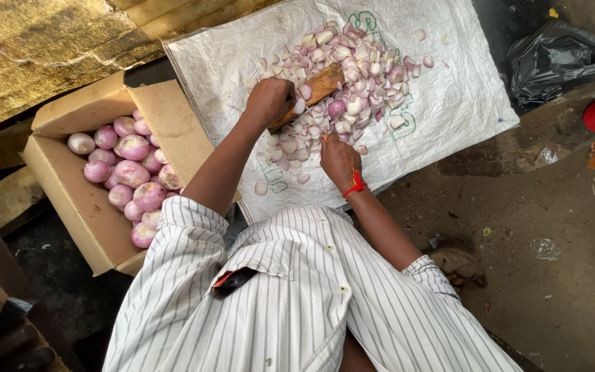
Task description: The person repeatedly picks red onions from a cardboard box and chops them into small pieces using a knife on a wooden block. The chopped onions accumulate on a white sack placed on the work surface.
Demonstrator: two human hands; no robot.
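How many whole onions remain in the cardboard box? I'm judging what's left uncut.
About 15 whole onions show, clustered along the cardboard box's right side from top corner down beside the sleeve; more may be hidden underneath.

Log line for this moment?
left hand grips wooden block | right hand on cut onions | white sack beneath | whole onions in cardboard box
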